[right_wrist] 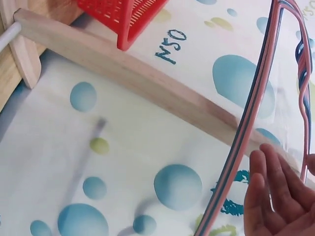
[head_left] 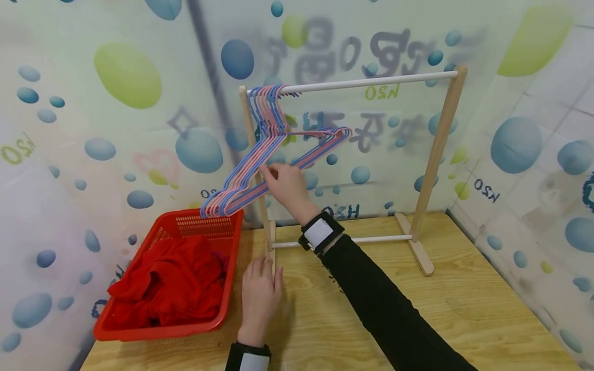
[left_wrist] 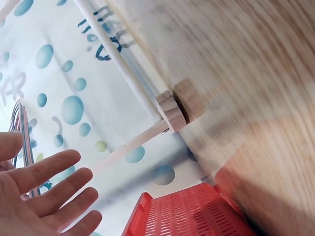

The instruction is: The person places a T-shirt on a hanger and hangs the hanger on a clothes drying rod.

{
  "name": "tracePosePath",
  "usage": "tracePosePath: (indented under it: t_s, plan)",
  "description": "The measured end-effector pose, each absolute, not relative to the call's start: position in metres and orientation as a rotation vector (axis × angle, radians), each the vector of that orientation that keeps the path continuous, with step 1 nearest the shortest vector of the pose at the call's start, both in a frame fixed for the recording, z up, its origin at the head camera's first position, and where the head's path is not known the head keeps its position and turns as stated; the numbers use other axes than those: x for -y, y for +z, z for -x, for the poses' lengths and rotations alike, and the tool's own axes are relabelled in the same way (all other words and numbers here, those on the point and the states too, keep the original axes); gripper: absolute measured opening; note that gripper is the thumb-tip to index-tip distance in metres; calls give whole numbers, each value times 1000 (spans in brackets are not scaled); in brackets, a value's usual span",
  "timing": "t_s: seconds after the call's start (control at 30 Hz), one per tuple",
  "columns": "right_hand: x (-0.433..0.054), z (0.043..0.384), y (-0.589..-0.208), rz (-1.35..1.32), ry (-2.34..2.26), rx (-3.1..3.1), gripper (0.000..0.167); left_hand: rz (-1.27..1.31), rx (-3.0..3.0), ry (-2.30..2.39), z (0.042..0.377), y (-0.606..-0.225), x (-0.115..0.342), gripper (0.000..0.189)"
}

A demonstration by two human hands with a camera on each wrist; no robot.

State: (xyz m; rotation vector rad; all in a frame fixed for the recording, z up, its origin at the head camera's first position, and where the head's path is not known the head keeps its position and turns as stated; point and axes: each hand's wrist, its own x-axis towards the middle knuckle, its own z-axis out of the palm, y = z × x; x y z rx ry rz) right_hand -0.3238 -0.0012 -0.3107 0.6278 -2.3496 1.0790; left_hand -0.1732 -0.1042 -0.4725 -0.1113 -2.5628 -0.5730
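Blue-pink hangers (head_left: pixel 247 169): best separate one gently; your right hand's (head_left: pixel 290 186) grip is unclear, your left hand (head_left: pixel 261 299) spread, empty.

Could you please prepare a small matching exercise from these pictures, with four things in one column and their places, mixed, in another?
Things
1. hangers
2. basket
3. red cloth
4. right hand

Places, as the head view shows them
A. lying inside the basket
B. raised above the table, beside the hangers
C. hooked over the upper bar
D. standing on the table, left of the rack

Right pairs: 1-C, 2-D, 3-A, 4-B
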Motion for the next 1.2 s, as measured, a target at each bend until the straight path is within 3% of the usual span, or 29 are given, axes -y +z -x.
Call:
tracePosePath:
  t_s: [0.37, 0.83, 1.2]
  plan:
    - [18, 318, -311, -611, 1598, 2233, 27, 99, 2573, -608, 172, -471, 105, 33]
    - [19, 305, -302, -437, 2459, 1963, 27, 54, 2614, -640, 173, -470, 106, 34]
    - [14, 295, -288, -375, 2654, 1820, 26, 78, 2636, -661, 173, -473, 106, 35]
